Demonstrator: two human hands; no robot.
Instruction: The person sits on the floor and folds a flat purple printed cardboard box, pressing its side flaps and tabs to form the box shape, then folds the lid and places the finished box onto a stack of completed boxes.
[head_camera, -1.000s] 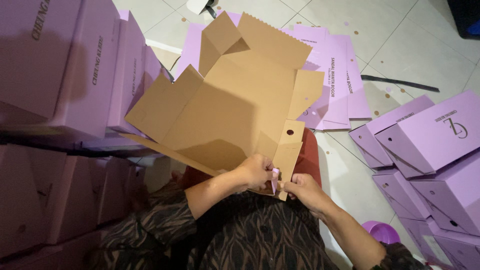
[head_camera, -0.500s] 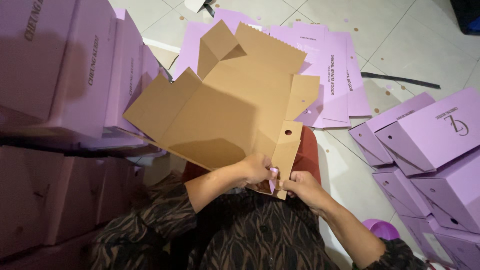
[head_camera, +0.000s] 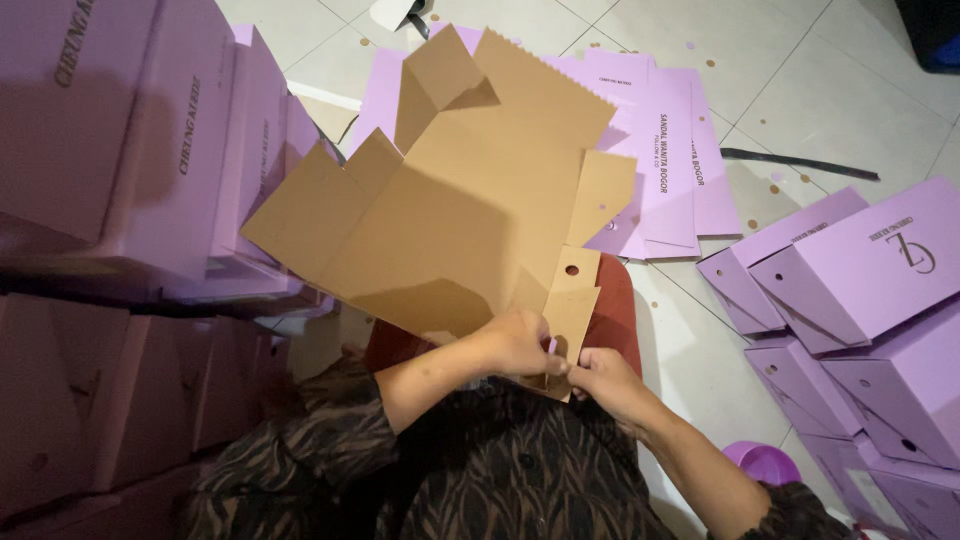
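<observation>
Many assembled lilac boxes (head_camera: 150, 150) are stacked at the far left, filling that side from top to bottom, with the lower rows in deep shadow. Just right of them, an unfolded box blank (head_camera: 450, 190) is held up over the lap, brown inner side toward the camera and lilac showing only at its edges. Its upper flaps are partly creased and one corner is raised, but no walls are closed, so the folding is judged to be at an early stage: most side panels and the lid are left to be formed.

At the blank's lower edge, the left hand (head_camera: 515, 345) is closed around the card beside a narrow flap (head_camera: 570, 300) with a round hole punched in it. The right hand (head_camera: 605, 380) is pinched on the bottom tip of that same flap, the two grips almost touching, as if the flap is being bent or tucked.

Behind the blank, a pile of flat lilac blanks (head_camera: 670, 170) is spread on the tiled floor (head_camera: 820, 90), which suggests much work is left. Small punched-out discs are scattered there, and a dark strip (head_camera: 800, 162) lies further right. At the far right, more finished lilac boxes (head_camera: 860, 270) are heaped, some on their sides.
</observation>
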